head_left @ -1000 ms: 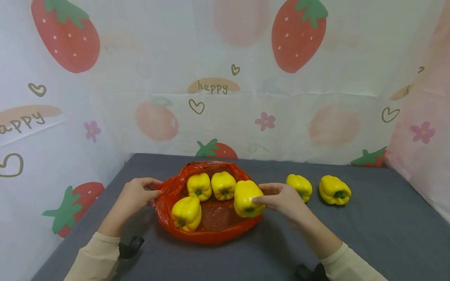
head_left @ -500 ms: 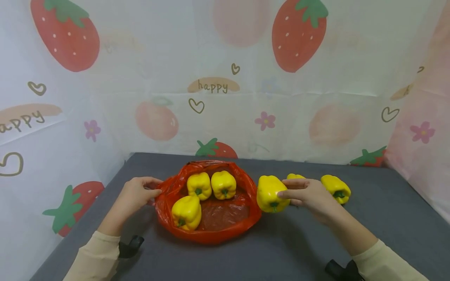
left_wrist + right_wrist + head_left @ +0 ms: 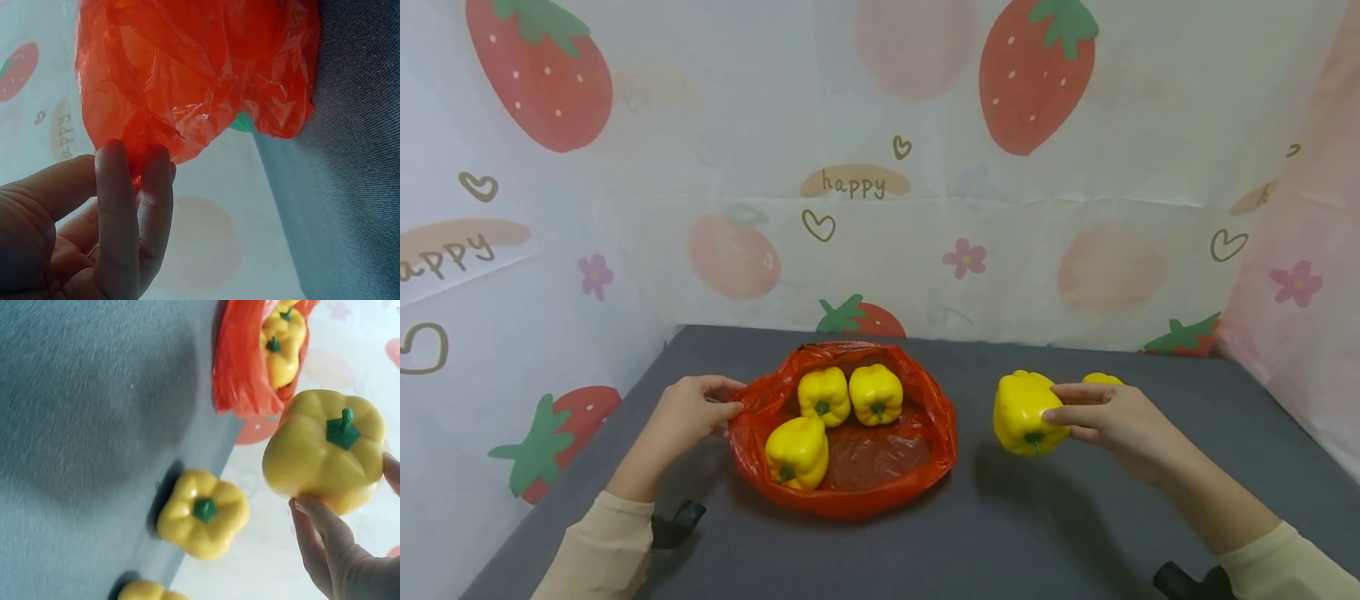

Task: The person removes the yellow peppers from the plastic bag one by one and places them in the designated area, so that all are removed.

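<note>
- The held pepper [image 3: 1022, 414] is glossy, bright yellow, blocky and lobed, with a short green stem on an angular green cap, the stem end turned toward the person.
- It is off the gray surface [image 3: 865, 558], above its right half, well in from the right edge.
- The right hand [image 3: 1123, 429] grasps it, thumb on one side and fingers on the other.
- The left hand [image 3: 685, 421] pinches the left rim of the red bag [image 3: 850, 504] between thumb and fingers.
- The bag, thin wrinkled shiny plastic with its mouth spread wide, sits left of center, nearer the far edge.
- Six yellow peppers in all: one in hand; three in the bag, namely the front pepper [image 3: 797, 454], the back-left pepper [image 3: 824, 393] and the back-right pepper [image 3: 876, 392]; two lying toward the far edge, right of the bag: the inner pepper [image 3: 203, 515] and the outer pepper [image 3: 150, 592], partly out of frame.
- One bag, two hands, two cream sleeves [image 3: 606, 542].
</note>
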Tool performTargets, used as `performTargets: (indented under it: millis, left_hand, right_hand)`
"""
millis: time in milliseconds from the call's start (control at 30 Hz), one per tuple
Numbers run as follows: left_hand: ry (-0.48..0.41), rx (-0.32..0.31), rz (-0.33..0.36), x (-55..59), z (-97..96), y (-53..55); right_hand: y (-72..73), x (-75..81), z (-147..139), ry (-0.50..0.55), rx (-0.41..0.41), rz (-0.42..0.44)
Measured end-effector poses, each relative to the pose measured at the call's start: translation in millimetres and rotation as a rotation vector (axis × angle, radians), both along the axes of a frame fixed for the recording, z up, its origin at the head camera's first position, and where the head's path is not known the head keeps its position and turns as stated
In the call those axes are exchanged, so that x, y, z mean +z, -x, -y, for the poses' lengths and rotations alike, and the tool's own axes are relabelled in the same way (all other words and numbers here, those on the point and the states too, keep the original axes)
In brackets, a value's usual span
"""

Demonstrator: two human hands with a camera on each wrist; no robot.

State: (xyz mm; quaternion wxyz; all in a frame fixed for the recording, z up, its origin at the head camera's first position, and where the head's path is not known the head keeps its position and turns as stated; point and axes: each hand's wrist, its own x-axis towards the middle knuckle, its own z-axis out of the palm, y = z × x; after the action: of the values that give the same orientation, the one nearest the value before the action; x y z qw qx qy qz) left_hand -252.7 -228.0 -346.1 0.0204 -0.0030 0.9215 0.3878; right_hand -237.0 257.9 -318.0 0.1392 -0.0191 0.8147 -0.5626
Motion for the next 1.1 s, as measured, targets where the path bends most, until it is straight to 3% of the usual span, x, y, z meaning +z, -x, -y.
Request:
performTargets:
  millis: [600,1100]
  left_hand:
    - [-0.004,-0.002,0.003,-3.0,0.6,2.6]
    - [0.002,-0.002,-0.013,-2.8,1.6,1.7]
  right_hand:
    - [3.8,14.6,-59.1,-0.066,-0.025,-0.005]
    - [14.4,13.1,-115.9,-0.176,-0.057,-0.06]
